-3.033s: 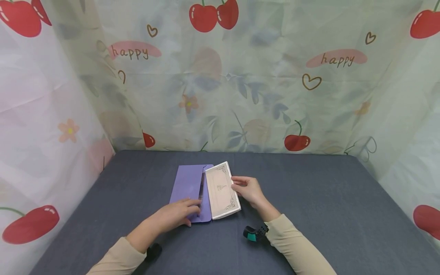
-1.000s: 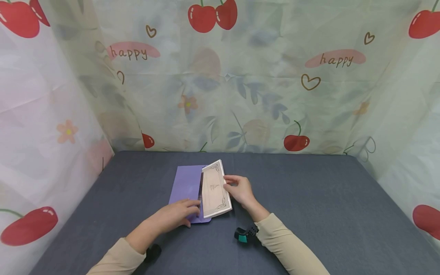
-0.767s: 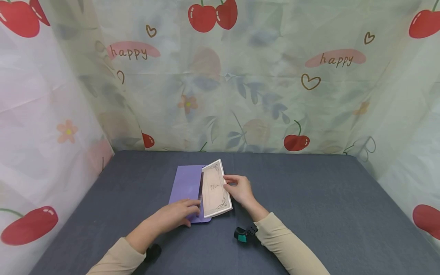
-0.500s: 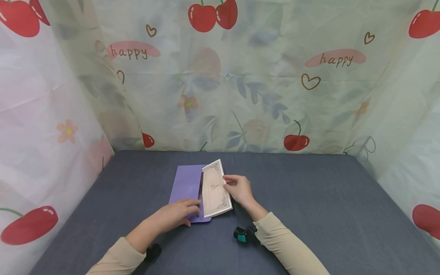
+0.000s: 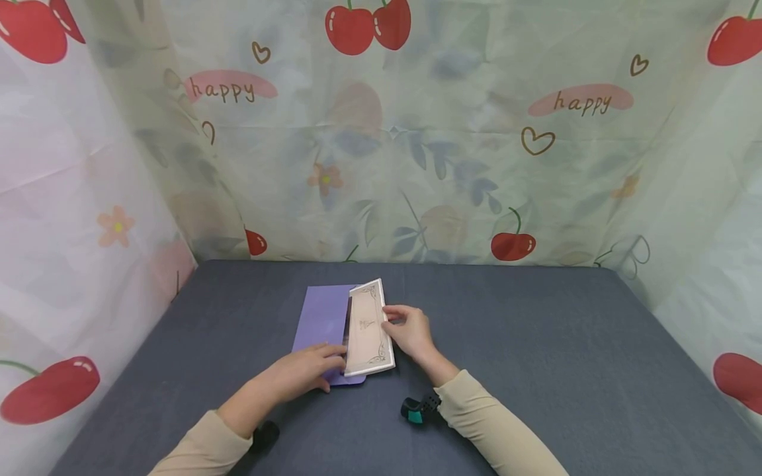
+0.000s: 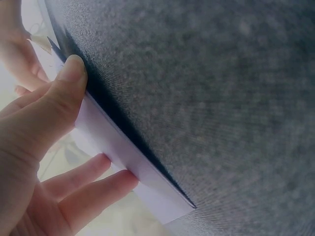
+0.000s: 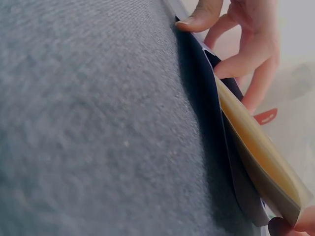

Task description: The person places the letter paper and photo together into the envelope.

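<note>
A purple paper envelope (image 5: 321,311) lies on the table with its slit-like mouth toward the right. My left hand (image 5: 300,373) rests on its near part, thumb at the near edge and fairly straight fingers on top. My right hand (image 5: 413,332) pinches the right edge of a cream folded card (image 5: 366,330) with dark scrollwork corners. The card leans over the envelope's flap, its left edge along the mouth. In the right wrist view the folded card (image 7: 263,152) shows yellowish inside, close against the dark envelope mouth; a left fingertip touches near there.
A dark grey cloth covers the table (image 5: 536,344). Behind and at both sides hangs a printed curtain (image 5: 452,132) with cherries and hearts. A black band with a green patch (image 5: 415,411) sits below the right wrist.
My right hand has carried the card leftward, from beside the envelope's flap to over it and up to the mouth. Lately the card dips slightly nearer. My left hand stays put.
</note>
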Tool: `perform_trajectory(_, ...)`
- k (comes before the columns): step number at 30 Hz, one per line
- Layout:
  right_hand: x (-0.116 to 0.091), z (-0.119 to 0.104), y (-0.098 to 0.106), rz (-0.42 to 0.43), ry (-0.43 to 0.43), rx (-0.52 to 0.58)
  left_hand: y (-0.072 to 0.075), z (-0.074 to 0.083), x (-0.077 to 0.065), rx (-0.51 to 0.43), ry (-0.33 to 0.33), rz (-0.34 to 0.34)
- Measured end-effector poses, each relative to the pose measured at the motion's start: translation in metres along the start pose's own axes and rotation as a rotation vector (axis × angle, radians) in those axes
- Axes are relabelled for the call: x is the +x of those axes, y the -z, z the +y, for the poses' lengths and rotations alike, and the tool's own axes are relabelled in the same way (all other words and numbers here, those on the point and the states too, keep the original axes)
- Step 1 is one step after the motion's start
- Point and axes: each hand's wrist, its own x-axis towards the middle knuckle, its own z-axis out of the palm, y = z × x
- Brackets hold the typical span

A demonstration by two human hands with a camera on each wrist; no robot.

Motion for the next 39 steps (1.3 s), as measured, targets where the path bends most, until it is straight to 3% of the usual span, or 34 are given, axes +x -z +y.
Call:
perform_trajectory(8, -0.002, 0.000, -0.006, -0.042, -0.068, 0.104, 0.000, 0.000, 0.000, -0.001, 0.018, -0.014)
perform_trajectory(39, -0.008, -0.006, -0.015, -0.081, -0.145, 0.192, -0.002, -0.001, 0.000, 0.026, -0.010, 0.015)
